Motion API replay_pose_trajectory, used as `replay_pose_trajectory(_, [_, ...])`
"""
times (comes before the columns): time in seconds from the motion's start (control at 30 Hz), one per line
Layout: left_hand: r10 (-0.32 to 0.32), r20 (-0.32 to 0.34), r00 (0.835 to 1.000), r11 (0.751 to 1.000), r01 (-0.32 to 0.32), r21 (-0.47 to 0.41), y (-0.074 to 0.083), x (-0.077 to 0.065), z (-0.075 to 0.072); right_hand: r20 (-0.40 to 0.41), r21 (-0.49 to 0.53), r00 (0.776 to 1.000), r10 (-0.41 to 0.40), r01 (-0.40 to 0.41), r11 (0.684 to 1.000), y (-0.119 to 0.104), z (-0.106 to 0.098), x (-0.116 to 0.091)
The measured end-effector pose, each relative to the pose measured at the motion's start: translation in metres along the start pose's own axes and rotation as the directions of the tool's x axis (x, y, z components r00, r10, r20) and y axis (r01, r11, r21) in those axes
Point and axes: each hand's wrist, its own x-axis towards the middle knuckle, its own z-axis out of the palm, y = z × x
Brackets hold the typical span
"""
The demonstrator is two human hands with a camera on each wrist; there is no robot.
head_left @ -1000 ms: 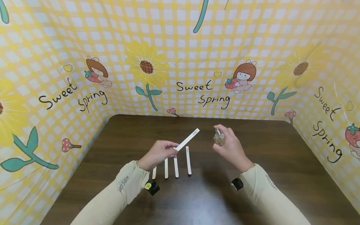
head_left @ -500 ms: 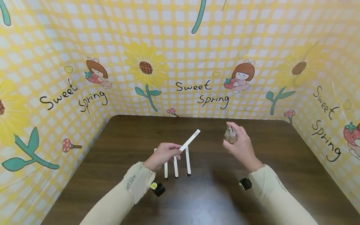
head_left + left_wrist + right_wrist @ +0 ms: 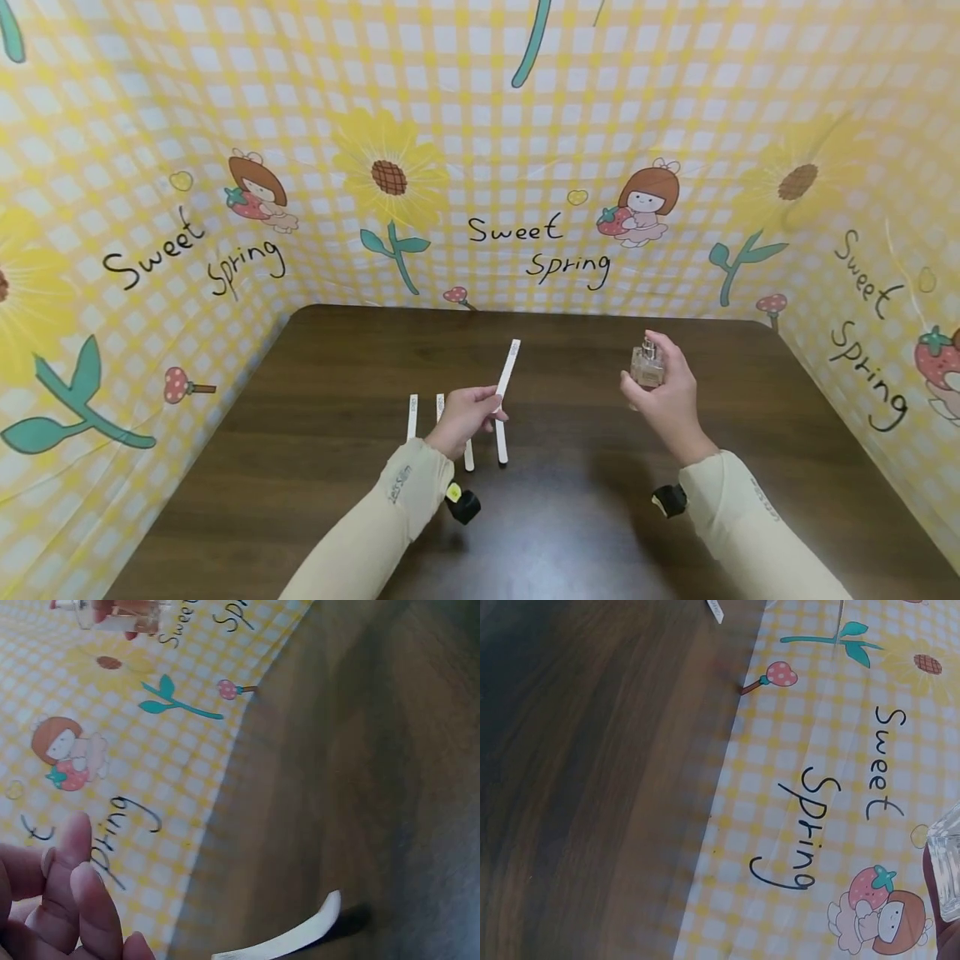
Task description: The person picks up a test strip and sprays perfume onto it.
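Observation:
In the head view, my left hand pinches a white paper scent strip, its lettered end tilted up and away. Below and around that hand lie several more strips in a row; the rightmost strip is partly covered by the fingers. To the right, my right hand holds a small clear glass perfume bottle upright above the table, one finger at its sprayer top. The left wrist view has the bottle at its top edge and a lying strip at the bottom. Only the bottle's edge enters the right wrist view.
A dark brown wooden table spreads under both hands. Yellow checked cloth with printed flowers and lettering hangs behind it and along both sides. Black wrist cameras hang below the sleeves.
The left hand has moved right, and its strip has swung more upright. My right hand has carried the bottle to the right, away from the strip. Strips at the left have come into fuller view.

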Motion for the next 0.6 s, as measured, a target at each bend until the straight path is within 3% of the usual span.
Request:
replay_pose_trajectory(0.27, [-0.045, 0.030, 0.999, 0.996, 0.043, 0.077, -0.018, 0.004, 0.020, 0.001, -0.030, 1.000, 0.023, -0.022, 0.999, 0.006, -0.006, -0.003])
replay_pose_trajectory(0.4, [-0.087, 0.064, 0.994, 0.989, 0.079, 0.127, -0.021, 0.002, 0.029, 0.014, -0.051, 1.000, 0.023, -0.022, 0.998, 0.009, -0.008, -0.005])
replay_pose_trajectory(0.6, [-0.115, 0.097, 0.989, 0.988, 0.103, 0.119, -0.021, 0.001, 0.037, 0.017, -0.042, 1.000, 0.016, -0.016, 0.999, 0.014, -0.010, -0.009])
